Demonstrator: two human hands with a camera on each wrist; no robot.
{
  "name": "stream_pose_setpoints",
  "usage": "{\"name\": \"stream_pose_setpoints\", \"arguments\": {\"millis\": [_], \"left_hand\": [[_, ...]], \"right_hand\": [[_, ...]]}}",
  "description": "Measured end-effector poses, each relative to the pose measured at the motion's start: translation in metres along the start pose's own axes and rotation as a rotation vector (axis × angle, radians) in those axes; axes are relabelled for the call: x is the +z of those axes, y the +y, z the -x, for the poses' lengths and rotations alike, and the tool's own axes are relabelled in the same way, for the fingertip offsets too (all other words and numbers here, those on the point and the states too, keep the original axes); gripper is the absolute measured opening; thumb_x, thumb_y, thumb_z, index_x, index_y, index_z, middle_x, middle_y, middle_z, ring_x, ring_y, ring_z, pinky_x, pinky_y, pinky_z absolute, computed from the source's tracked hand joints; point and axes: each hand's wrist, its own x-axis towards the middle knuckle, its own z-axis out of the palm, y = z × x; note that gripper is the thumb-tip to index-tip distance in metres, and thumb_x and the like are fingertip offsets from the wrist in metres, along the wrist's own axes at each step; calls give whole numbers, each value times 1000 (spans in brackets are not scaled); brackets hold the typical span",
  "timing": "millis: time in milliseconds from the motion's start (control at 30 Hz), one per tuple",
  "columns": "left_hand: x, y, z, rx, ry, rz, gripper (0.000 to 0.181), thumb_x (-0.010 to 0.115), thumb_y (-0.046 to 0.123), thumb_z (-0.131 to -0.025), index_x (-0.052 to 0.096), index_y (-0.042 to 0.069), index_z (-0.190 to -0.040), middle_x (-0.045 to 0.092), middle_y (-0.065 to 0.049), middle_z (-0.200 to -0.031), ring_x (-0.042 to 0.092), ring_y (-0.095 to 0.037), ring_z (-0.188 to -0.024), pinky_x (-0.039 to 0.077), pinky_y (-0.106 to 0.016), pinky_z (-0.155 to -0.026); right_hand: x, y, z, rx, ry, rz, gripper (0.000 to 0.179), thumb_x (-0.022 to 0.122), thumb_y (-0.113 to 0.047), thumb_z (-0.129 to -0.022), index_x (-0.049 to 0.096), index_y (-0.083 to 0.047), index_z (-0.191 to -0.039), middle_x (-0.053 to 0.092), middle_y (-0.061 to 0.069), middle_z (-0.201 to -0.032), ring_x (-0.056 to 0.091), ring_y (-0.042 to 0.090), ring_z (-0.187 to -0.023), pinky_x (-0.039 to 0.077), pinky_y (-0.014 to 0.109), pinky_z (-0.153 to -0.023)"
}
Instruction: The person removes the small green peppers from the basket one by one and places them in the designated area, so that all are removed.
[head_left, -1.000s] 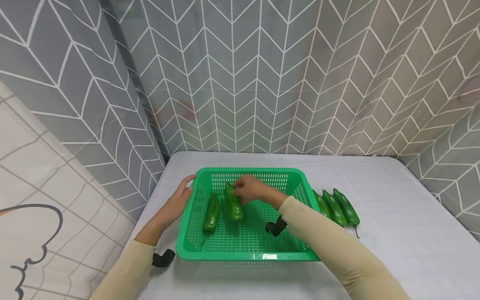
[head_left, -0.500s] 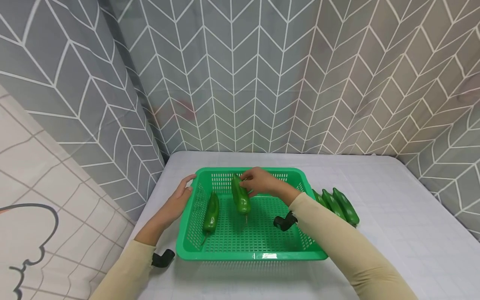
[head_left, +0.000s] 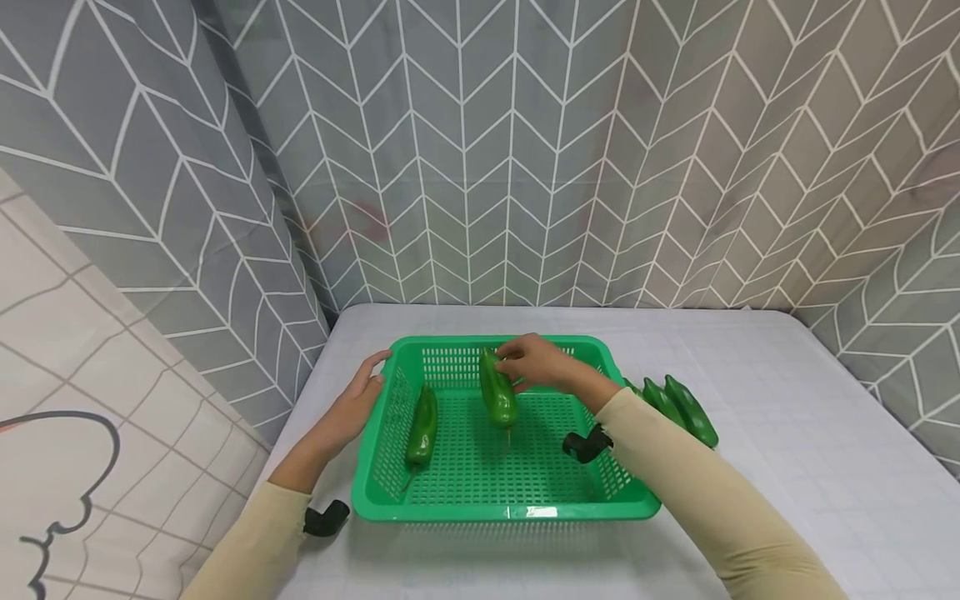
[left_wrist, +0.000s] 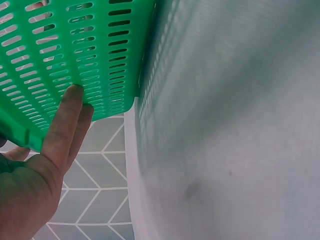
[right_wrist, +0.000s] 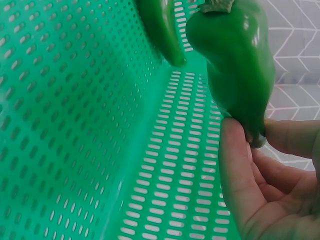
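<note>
A green plastic basket (head_left: 506,512) with slotted walls stands on the table. My left hand (head_left: 356,408) holds its left rim; in the left wrist view two fingers (left_wrist: 63,125) lie against the outer wall, and the thumb is at the rim. With thumb and fingertips, my right hand (head_left: 534,363) pinches a long green pepper (head_left: 498,392) near its tapered tip. This pepper hangs inside the basket, stem end toward me and lower. Another green pepper (head_left: 423,427) lies along the left of the basket floor. It also shows in the right wrist view, as a second pepper (right_wrist: 162,32) behind the held one.
On the white tabletop (head_left: 795,433), several green peppers (head_left: 692,413) lie side by side, right of the basket. My right sleeve (head_left: 697,492) partly covers them. A grey patterned curtain (head_left: 480,167) stands behind the table and along its sides.
My right hand has moved right and slightly away from me, carrying the pepper from beside the other one toward the basket's middle. My left hand has stayed on the rim.
</note>
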Motion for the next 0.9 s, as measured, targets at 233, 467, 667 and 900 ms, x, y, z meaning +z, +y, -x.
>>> {"name": "stream_pose_setpoints", "arguments": {"millis": [233, 467, 667, 900], "left_hand": [[0, -1, -1, 9, -12, -5, 51, 24, 31, -114, 15, 14, -161, 60, -18, -118, 60, -25, -105, 39, -53, -103], [1, 0, 0, 12, -4, 1, 51, 25, 29, -114, 15, 12, -161, 53, -21, -130, 53, -31, -118, 34, -57, -106], [1, 0, 0, 9, -3, 2, 50, 25, 29, -114, 15, 13, -161, 56, -20, -124, 56, -30, -113, 36, -56, -105], [0, 0, -1, 8, 0, -9, 50, 25, 28, -114, 16, 13, -161, 54, -20, -125, 55, -28, -112, 36, -55, -105]], "right_hand": [[-10, 0, 6, -9, 3, 5, 45, 57, -12, -105, 48, 10, -143, 63, 22, -122, 67, 30, -102, 58, 39, -82], [-16, 1, 9, -20, 9, -19, 44, 56, -11, -105, 49, 12, -142, 64, 23, -119, 68, 30, -100, 56, 46, -86], [-22, 2, 13, -15, 23, -19, 44, 56, -11, -105, 48, 11, -142, 64, 22, -118, 68, 31, -101, 57, 44, -85], [-29, 4, 17, -28, 24, -9, 44, 55, -11, -106, 48, 13, -142, 64, 22, -116, 68, 31, -99, 57, 44, -85]]}}
